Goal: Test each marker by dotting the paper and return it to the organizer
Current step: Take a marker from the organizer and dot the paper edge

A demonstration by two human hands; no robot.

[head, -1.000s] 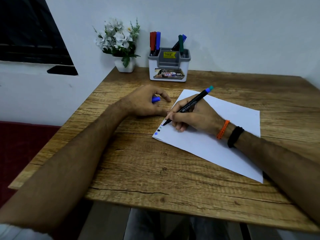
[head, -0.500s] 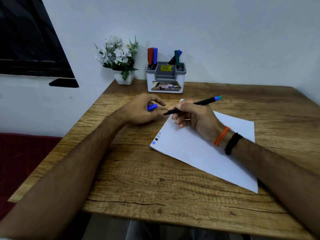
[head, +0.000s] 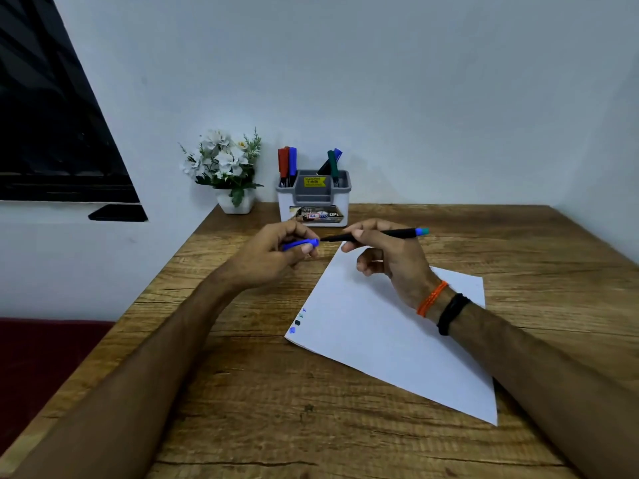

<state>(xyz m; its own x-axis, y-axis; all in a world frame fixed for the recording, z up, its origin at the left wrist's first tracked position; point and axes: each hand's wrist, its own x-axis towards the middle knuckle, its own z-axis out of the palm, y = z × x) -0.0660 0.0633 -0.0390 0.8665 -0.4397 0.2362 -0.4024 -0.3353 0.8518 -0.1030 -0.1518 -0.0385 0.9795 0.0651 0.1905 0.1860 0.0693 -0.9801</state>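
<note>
Marker (head: 377, 234), black-barrelled with a blue end, lies nearly level in the grip of the right hand (head: 387, 257), pinched between thumb and fingers above the far corner of the paper (head: 390, 340). Its dark tip points left and meets the open mouth of a blue cap (head: 301, 244), which the left hand (head: 273, 257) pinches between thumb and forefinger just off the sheet's left edge; whether the tip is inside the cap cannot be told. Both hands hover over the wooden surface (head: 276, 409), close together, with the forearms reaching in from the near edge. An orange thread band (head: 431, 299) and a black band (head: 451, 314) circle the right wrist. Four small dots (head: 297, 321) in blue, green and dark ink run along the paper's left edge near its nearest left corner. At the back of the surface, against the wall, stands a white and grey organizer (head: 313, 198) holding red and blue markers (head: 287, 165) on its left side and green and blue ones (head: 332, 164) on its right. Beside it, to the left, sits a white pot of white flowers (head: 224, 167).
</note>
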